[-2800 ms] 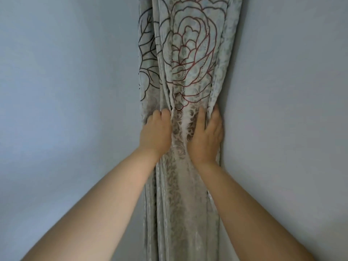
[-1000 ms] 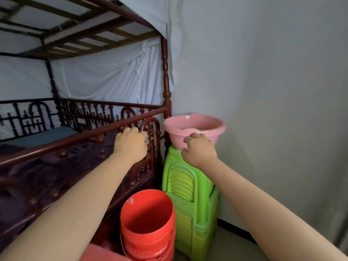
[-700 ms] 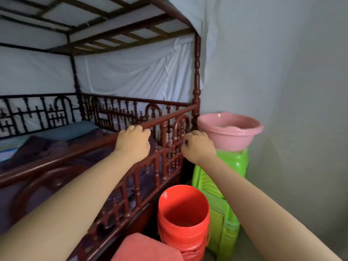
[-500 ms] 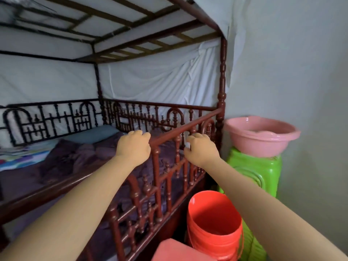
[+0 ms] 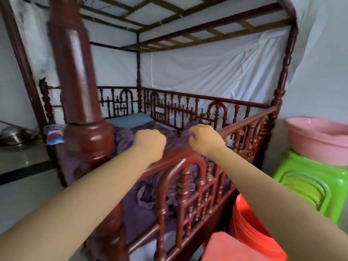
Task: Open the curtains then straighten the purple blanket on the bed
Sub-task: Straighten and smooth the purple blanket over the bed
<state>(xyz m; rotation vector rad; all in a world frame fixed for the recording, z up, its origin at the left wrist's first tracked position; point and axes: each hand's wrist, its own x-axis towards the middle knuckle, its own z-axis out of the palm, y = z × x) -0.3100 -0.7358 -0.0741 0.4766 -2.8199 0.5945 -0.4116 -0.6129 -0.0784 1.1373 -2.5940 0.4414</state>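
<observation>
The purple blanket (image 5: 130, 140) lies crumpled across the mattress of a dark red wooden four-poster bed, partly hidden behind the bed's carved footboard rail (image 5: 243, 123). My left hand (image 5: 150, 143) is held out over the rail in a closed fist, holding nothing. My right hand (image 5: 204, 139) hovers just above the rail with its fingers curled in, also holding nothing. Neither hand touches the blanket. No curtain is in view.
A thick bedpost (image 5: 79, 87) stands close at the left. A blue pillow (image 5: 130, 120) lies at the head. A pink basin (image 5: 320, 136) sits on a green plastic stool (image 5: 308, 183) at right, with an orange bucket (image 5: 250, 221) below. White netting drapes the frame.
The view has swung left from the bunched curtain to the bed. Both hands stay raised and closed, now over the footboard rail, with the near bedpost coming into view.
</observation>
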